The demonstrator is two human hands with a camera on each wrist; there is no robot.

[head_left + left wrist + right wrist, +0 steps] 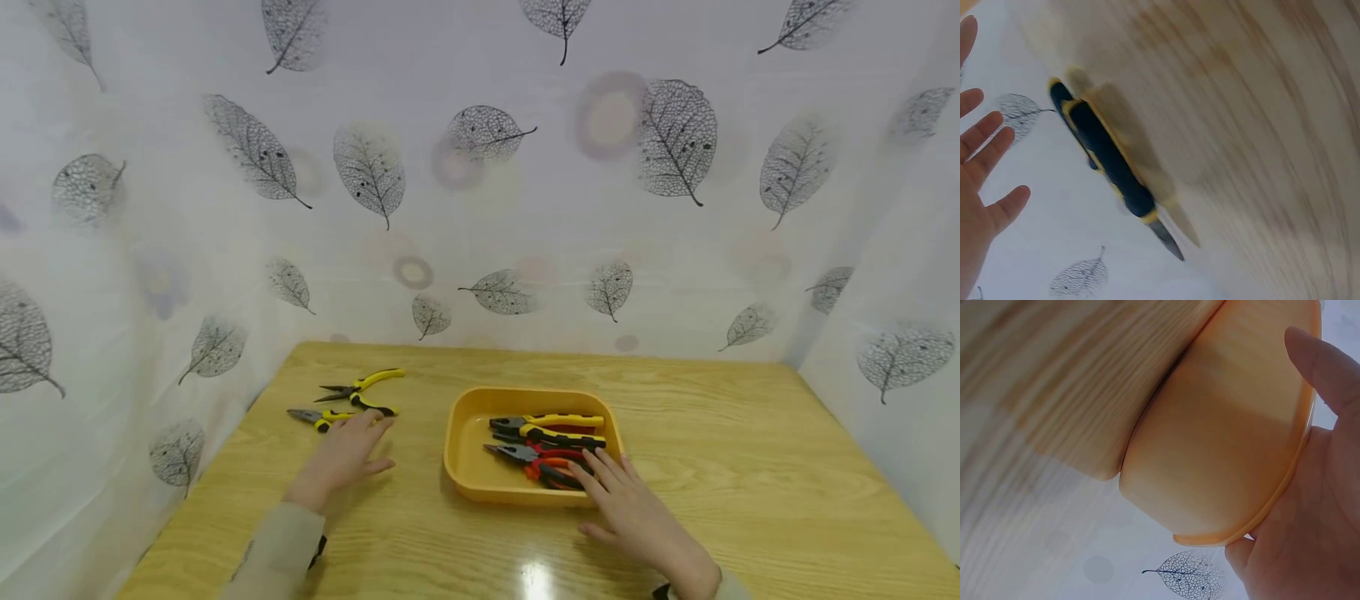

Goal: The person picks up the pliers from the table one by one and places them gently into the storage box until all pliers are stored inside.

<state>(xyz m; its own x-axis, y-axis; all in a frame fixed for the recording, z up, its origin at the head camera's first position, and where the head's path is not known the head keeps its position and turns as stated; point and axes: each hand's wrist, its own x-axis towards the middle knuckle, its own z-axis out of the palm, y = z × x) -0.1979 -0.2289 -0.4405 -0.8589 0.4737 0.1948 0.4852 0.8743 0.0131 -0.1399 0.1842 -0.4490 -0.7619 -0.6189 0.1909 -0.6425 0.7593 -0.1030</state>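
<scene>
My left hand hovers with spread fingers over the near pair of yellow-and-black pliers on the left of the table. In the left wrist view those fingers stand apart from the pliers. Just behind lies a second pair of long-nose pliers, its yellow handles spread. A yellow-orange plastic tray holds several pliers, some yellow-and-black, others with red handles. Over the tray's front right corner reaches my right hand, fingers extended. Its fingertips are near the red handles; contact cannot be told.
The wood-grain table extends around the tray on all sides. A pale curtain printed with leaves hangs behind the table and along both sides.
</scene>
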